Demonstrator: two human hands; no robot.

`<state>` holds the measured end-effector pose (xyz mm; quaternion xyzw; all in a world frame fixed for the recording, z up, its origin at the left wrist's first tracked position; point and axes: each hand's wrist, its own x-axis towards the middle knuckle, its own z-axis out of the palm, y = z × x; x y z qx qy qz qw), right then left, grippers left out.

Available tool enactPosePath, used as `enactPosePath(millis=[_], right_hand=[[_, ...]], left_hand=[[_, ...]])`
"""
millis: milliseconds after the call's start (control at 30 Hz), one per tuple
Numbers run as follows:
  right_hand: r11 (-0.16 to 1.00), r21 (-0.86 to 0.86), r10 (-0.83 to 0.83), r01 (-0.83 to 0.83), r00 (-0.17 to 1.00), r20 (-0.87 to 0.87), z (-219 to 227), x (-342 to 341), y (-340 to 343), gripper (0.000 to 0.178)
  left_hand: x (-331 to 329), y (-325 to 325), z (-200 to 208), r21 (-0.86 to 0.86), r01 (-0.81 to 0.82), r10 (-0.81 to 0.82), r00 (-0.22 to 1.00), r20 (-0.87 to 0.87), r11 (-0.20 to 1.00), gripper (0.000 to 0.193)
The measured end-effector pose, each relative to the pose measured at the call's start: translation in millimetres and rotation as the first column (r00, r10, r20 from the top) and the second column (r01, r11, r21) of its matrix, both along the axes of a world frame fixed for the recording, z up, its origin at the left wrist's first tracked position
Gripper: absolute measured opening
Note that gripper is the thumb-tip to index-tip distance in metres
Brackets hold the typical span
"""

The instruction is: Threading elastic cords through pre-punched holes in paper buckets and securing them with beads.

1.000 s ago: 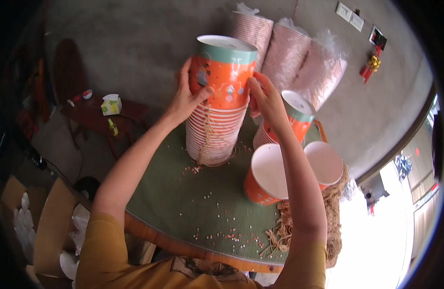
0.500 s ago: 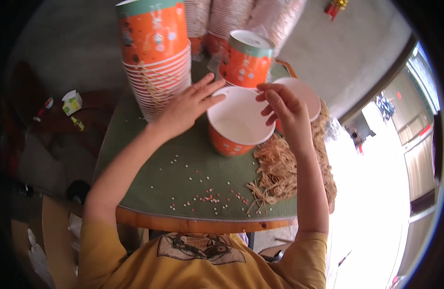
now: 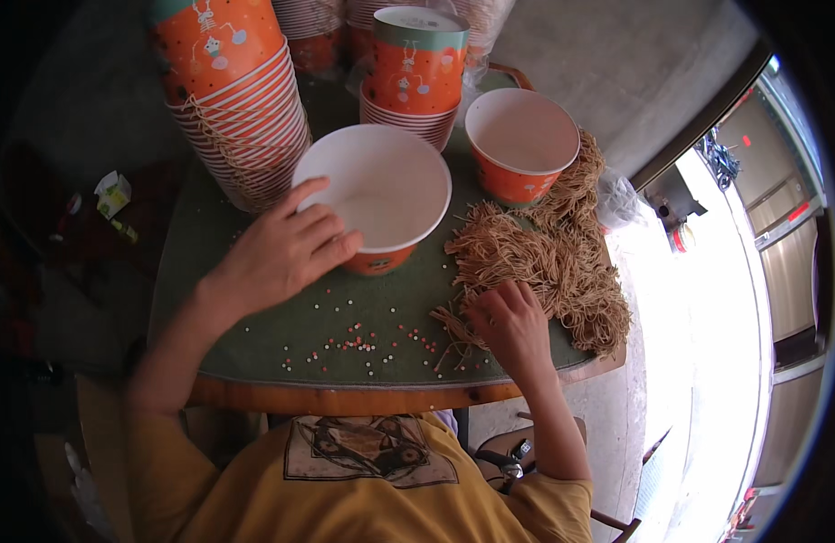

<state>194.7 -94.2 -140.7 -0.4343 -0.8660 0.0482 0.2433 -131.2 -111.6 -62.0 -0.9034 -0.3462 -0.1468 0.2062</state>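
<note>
An orange paper bucket with a white inside stands open end up in front of me, tipped slightly toward me. My left hand is at its left side, the curled fingers over the rim and the thumb at the near edge. Tan cords lie in a loose tangled heap on the right part of the table. Into the near edge of that heap reaches my right hand, fingers closed on some strands; the fingertips are partly hidden. Small red and white beads are scattered between my hands.
At the left rises a tall stack of nested buckets, with cords looped across its rims. A shorter stack stands behind the near bucket. Another open bucket sits beyond the cords. A wooden edge borders the green tabletop.
My right hand has come down from the bucket's rim to the cords. The near bucket has shifted left and toward me, with my left hand at its side. The view has moved too.
</note>
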Motion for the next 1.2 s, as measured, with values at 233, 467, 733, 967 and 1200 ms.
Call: enactPosePath(millis=[233,467,733,967,1200], right_hand=[[0.994,-0.016,0.108,-0.113,0.979,-0.171,5,-24,-3,0.015],[0.992,0.084,-0.089,0.089,0.996,0.001,-2,-15,-2,0.012],[0.999,0.010,-0.049,0.051,0.994,-0.095,-7,-22,0,0.009],[0.987,-0.071,0.121,-0.143,0.959,-0.258,20,-60,-18,0.008],[0.004,-0.530,0.202,-0.848,0.520,-0.830,69,-135,-74,0.027]], left_hand=[[18,-29,-5,-0.184,-0.023,0.060,0.979,0.197,0.983,0.049],[-5,-34,-3,-0.181,-0.106,0.149,0.958,0.246,0.978,0.065],[-20,-43,-7,-0.181,-0.129,0.173,0.951,0.257,0.975,0.030],[-10,-57,-7,-0.178,-0.082,0.129,0.954,0.271,0.981,0.029],[18,-55,-14,-0.205,-0.054,0.136,0.902,0.410,0.977,0.044]])
